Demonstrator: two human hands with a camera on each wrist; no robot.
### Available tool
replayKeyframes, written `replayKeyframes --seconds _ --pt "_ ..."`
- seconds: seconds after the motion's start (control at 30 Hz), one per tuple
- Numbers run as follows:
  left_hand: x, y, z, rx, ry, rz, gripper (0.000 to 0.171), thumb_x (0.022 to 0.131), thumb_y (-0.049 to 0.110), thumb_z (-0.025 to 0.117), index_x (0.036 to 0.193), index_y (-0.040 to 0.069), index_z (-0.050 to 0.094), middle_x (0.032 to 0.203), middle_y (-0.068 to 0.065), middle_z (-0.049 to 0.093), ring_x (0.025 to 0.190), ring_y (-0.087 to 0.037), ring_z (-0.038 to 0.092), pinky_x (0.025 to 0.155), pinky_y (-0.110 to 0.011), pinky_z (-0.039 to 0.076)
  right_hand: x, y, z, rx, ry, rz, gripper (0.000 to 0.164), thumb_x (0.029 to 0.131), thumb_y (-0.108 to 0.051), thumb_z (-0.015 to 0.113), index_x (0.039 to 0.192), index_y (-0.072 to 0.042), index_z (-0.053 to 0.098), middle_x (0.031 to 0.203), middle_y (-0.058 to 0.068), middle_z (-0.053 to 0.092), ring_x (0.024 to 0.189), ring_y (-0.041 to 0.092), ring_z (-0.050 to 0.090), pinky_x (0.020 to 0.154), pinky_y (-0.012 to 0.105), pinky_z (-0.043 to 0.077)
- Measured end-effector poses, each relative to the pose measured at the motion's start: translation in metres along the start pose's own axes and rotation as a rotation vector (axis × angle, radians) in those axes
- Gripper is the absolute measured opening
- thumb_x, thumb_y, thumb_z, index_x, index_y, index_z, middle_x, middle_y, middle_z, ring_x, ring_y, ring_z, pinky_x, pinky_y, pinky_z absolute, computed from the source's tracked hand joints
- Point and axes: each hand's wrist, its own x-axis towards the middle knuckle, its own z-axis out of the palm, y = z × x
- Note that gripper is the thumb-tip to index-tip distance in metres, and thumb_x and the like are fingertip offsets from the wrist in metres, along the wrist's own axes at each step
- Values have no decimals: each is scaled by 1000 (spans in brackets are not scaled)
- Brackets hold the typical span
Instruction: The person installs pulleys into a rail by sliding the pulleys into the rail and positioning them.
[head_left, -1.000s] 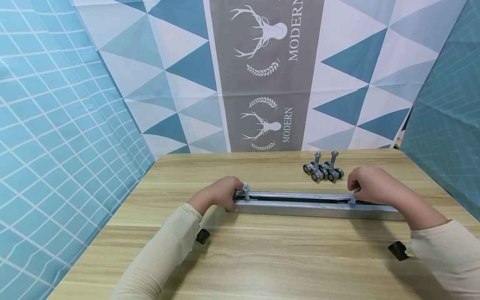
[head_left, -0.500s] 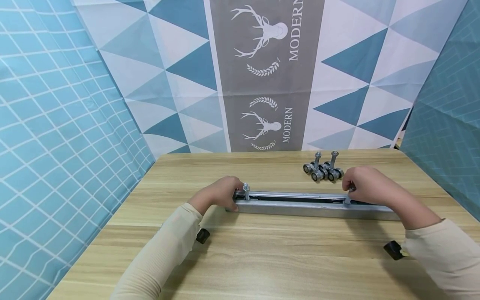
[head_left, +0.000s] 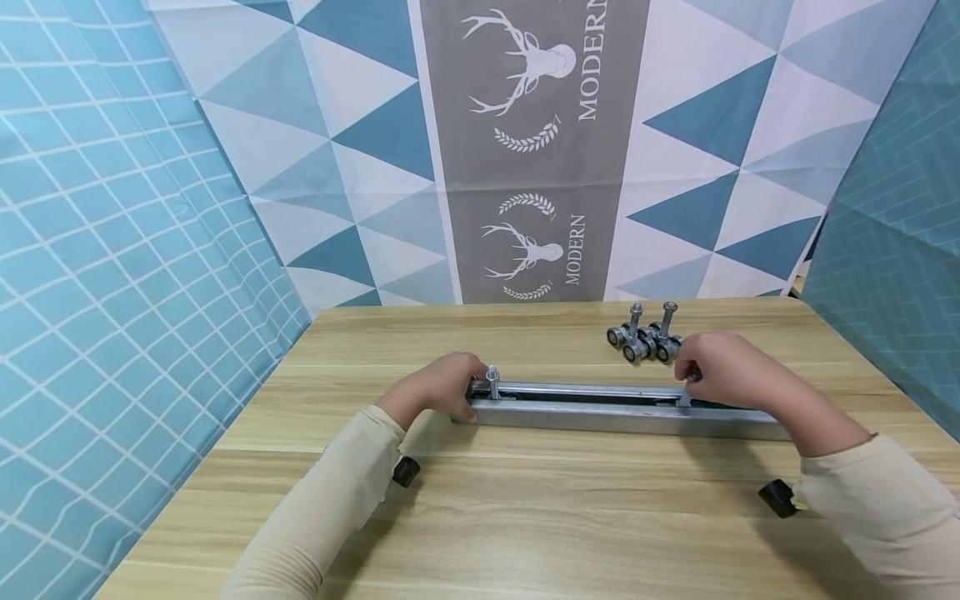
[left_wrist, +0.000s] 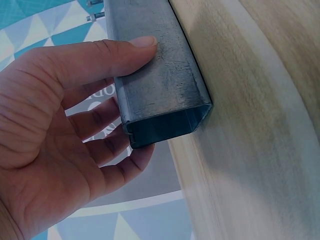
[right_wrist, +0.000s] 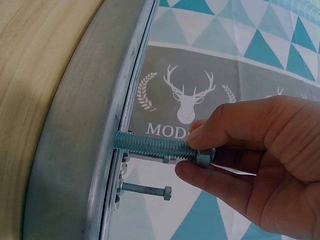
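Two bare hands work at a long, silver-grey metal channel rail, slotted along its top and lying crosswise on the pale wood-grain table. The left hand grips the rail at its left end: in the left wrist view, the thumb is pressed flat on one side wall, while the other fingers curl round the opposite side, the little finger nearest the hollow end. The rail thus sits between thumb and fingers. Just beside that hand, a slim silver threaded bolt stands upright out of the slot.

Farther along, the right hand pinches a thick, silver threaded metal bolt with a hex nut that rises from the same slot. Thumb and fingertips close narrowly on it near the nut, which shows between them; the bare thread runs from the fingertips down to the rail, so the fingers stay clear of the metal channel.

Behind the rail, near the right hand, a cluster of silver roller trolleys with upright bolts rests on the table. A grey panel printed with white deer heads hangs beyond.
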Motion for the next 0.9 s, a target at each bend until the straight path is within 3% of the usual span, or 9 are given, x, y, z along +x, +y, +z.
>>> replayKeyframes --seconds 0.2,0.47,0.9 --pt "0 0 0 -1 -2 -2 39 59 11 89 93 6 69 85 -1 62 76 -15 51 71 -33 46 3 -3 1 9 -4 -12 21 72 10 66 76 -11 69 73 -3 58 63 14 44 58 35 42" --pt "0 0 0 4 1 0 39 59 11 89 92 6 69 85 -1 62 76 -15 52 72 -33 46 7 -10 3 18 -1 -19 18 72 8 71 78 -10 70 76 -1 62 65 12 51 60 36 49" --pt "0 1 0 -3 -1 6 38 60 11 89 91 6 68 85 -2 62 76 -15 51 71 -33 46 16 -18 5 31 -13 -31 17 73 6 71 78 -10 70 74 -3 62 64 12 49 60 34 48"
